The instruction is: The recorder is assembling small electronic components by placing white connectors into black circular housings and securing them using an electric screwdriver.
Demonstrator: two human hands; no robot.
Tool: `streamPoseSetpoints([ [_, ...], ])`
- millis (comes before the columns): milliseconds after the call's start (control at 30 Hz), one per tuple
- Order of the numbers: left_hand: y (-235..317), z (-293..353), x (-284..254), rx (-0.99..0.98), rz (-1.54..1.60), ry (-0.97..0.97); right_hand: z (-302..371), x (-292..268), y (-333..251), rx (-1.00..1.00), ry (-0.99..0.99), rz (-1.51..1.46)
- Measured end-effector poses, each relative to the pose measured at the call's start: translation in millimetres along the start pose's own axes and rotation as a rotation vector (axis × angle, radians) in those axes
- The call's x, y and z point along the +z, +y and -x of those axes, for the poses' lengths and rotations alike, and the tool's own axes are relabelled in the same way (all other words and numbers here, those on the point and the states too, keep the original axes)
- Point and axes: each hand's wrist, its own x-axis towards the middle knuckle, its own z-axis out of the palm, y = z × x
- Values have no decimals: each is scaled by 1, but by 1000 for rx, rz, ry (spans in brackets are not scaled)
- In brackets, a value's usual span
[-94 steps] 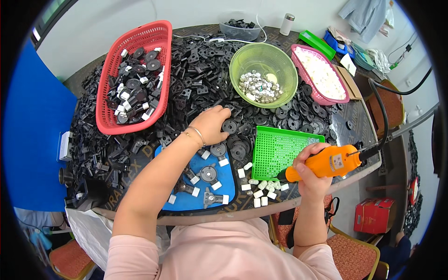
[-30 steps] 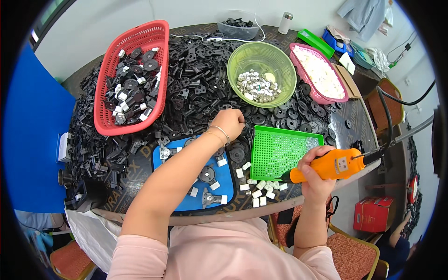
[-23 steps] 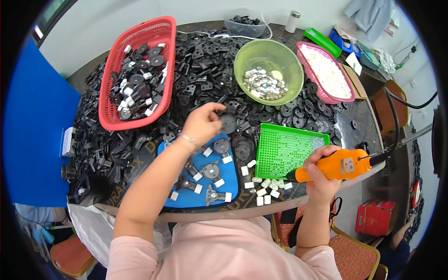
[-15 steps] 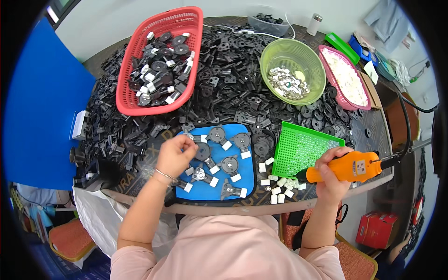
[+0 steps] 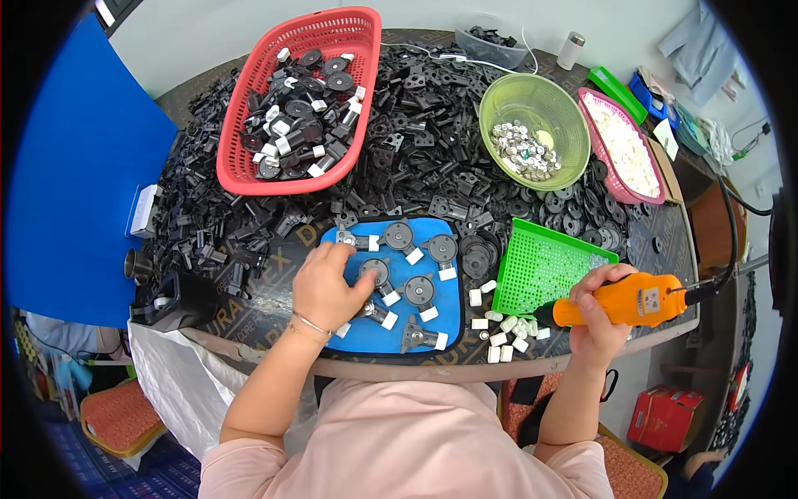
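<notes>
Hundreds of black plastic brackets (image 5: 199,220) spread across the table's left and far side, around a red basket (image 5: 249,188) filled with black parts and white caps. Nearer, right of these, the left hand (image 5: 328,287) is over the left part of a blue mat (image 5: 370,339). Its fingers are curled, thumb apart from them, beside a black disc (image 5: 376,270) seated on a white-capped piece; whether the fingertips grip anything cannot be told. Three more disc-topped pieces (image 5: 419,290) lie to its right on the mat, among others without a disc. Next come loose white blocks (image 5: 499,339), then a green perforated tray (image 5: 519,283). Farthest right, the right hand (image 5: 600,320) closes around an orange electric screwdriver (image 5: 623,301), its dark nose near the tray's near corner.

Two slips seem possible: the disc could shift out of line if the thumb or fingers nudge it sideways, and the screwdriver's nose could scatter the white blocks if it swings low.

Compared with a second ago, the left hand has come back from the black parts beyond the mat to the mat's left side, while the right hand keeps the same hold. The whole view has shifted too.
</notes>
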Motion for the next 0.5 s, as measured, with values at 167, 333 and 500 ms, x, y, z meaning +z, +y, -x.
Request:
streamPoseSetpoints([
  [167, 5, 1, 2, 229, -94, -68, 0, 1, 2, 26, 8, 6],
  [333, 4, 4, 8, 219, -92, -69, -1, 1, -1, 9, -6, 16],
  [500, 0, 5, 13, 234, -86, -62, -2, 1, -1, 17, 11, 14],
])
